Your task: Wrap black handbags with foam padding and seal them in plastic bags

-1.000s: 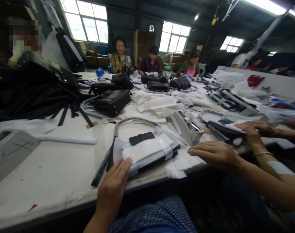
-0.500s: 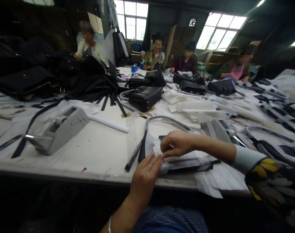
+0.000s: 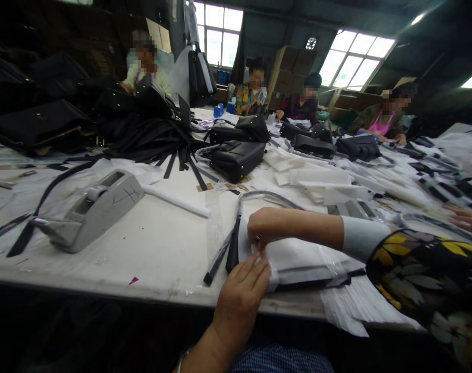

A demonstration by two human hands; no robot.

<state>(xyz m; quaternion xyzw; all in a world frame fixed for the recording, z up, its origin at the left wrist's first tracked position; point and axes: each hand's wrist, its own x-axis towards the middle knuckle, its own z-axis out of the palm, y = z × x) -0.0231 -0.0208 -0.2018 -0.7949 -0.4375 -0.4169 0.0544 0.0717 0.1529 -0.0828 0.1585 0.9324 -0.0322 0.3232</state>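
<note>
At the near edge of the counter (image 3: pixel 161 243), my left hand (image 3: pixel 239 295) lies with its grip open, fingertips pressing the white wrap (image 3: pixel 305 259) folded over a flat black piece (image 3: pixel 313 283). My right hand (image 3: pixel 263 229), just beyond, has its grip pinched on the wrap's end. I judge the fold half closed; securing it calls for tape, and the tape dispenser (image 3: pixel 94 210) sits well off to the left. Farther back: a black handbag (image 3: pixel 236 158) and seated co-workers.
</note>
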